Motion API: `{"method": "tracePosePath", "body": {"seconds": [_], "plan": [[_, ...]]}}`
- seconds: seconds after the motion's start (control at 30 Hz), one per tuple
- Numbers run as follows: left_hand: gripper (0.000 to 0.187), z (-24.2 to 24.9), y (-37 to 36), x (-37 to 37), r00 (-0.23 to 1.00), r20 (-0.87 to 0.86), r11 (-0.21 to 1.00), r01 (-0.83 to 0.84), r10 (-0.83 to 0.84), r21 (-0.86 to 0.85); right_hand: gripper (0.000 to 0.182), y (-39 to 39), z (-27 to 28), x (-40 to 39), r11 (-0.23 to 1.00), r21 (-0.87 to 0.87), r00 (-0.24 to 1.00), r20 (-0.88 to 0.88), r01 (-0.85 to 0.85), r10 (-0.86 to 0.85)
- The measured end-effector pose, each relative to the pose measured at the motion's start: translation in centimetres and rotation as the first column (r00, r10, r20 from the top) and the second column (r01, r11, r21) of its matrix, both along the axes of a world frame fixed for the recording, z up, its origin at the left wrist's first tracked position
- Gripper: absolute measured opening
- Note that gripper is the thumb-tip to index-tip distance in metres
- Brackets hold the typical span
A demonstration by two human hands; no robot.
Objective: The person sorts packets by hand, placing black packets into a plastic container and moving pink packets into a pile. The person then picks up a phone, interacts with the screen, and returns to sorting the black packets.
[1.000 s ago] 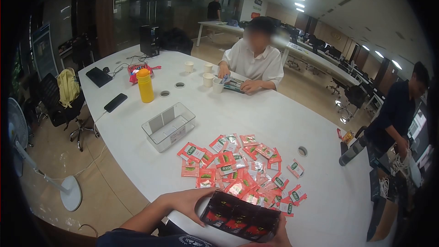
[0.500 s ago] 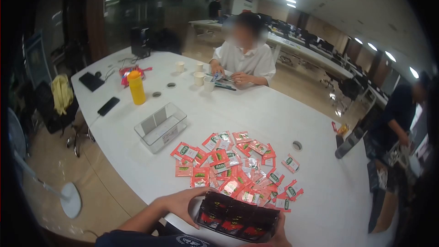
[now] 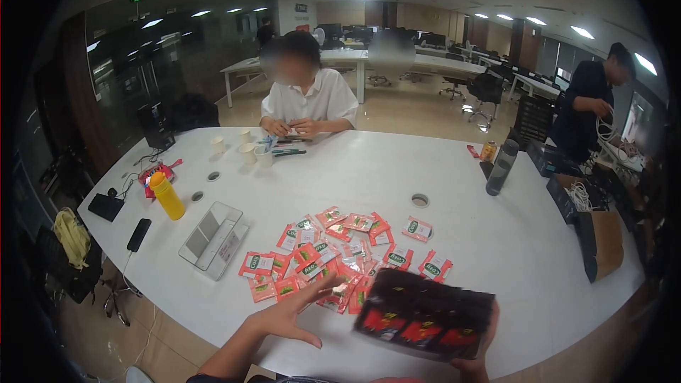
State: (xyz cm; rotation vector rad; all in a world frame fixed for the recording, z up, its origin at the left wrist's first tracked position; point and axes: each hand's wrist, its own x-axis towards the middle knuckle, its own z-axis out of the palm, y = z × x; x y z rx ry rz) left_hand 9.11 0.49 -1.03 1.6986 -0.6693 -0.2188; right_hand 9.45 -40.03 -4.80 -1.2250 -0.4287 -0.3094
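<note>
My right hand [image 3: 484, 344] grips the right end of a box [image 3: 425, 318] filled with dark black-and-red packets, held tilted above the near side of the table. My left hand [image 3: 294, 319] is off the box, its fingers stretched and thumb apart, with nothing in it. It hovers at the near edge of a spread pile of red-and-white sachets [image 3: 308, 255] marked "Cozy". The box hides some of the sachets on the right. Left of the pile stands a clear plastic bin [image 3: 213, 241] with a label on its side.
On the white table [image 3: 340, 184] stand a yellow bottle [image 3: 167, 198], a phone [image 3: 139, 235], paper cups [image 3: 264, 155] and a grey bottle [image 3: 502, 168]. A person in white [image 3: 309, 103] sits opposite, hands near pens. Another person [image 3: 592, 99] handles cables beside boxes at right.
My left hand has let go of the box and moved left, fingers spreading. The box has shifted right in my right hand. The camera view has levelled and turned right.
</note>
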Motion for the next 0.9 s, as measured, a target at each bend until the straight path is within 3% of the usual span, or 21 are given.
{"method": "tracePosePath", "body": {"seconds": [0.13,0.23,0.37,0.5,0.67,0.8,0.9], "plan": [[0.116,-1.1,1.9,0.0,0.99,-0.06,0.992,-0.126,0.125,-0.011,0.145,-3.9,0.2,-0.4,0.928,0.021,0.92,0.119,0.373,-0.373],[0.104,-1.8,2.2,-0.3,0.967,-0.159,0.971,-0.215,0.197,-0.105,0.144,-7.8,-0.6,-0.5,0.854,-0.007,0.844,0.156,0.52,-0.513],[0.103,-3.1,1.9,-0.6,0.954,-0.074,0.954,-0.294,0.29,-0.055,0.14,-11.9,-2.0,-0.8,0.706,-0.089,0.707,0.202,0.703,-0.678],[0.107,-3.3,1.6,-1.1,0.931,-0.064,0.932,-0.362,0.36,-0.021,0.134,-13.7,-3.2,-1.4,0.693,0.001,0.687,0.132,0.721,-0.715],[0.109,-4.1,2.1,-0.6,0.914,0.028,0.914,-0.405,0.405,0.0,0.124,-14.9,-4.1,-1.8,0.664,-0.034,0.664,0.087,0.747,-0.743],[0.112,-4.4,2.0,-0.6,0.912,0.017,0.911,-0.411,0.41,0.038,0.124,-15.6,-3.8,-1.7,0.661,-0.143,0.675,0.088,0.737,-0.733],[0.105,-4.0,1.9,-0.8,0.925,-0.016,0.925,-0.38,0.379,-0.01,0.126,-17.3,-5.3,-1.4,0.643,-0.215,0.669,0.079,0.735,-0.739]]}}
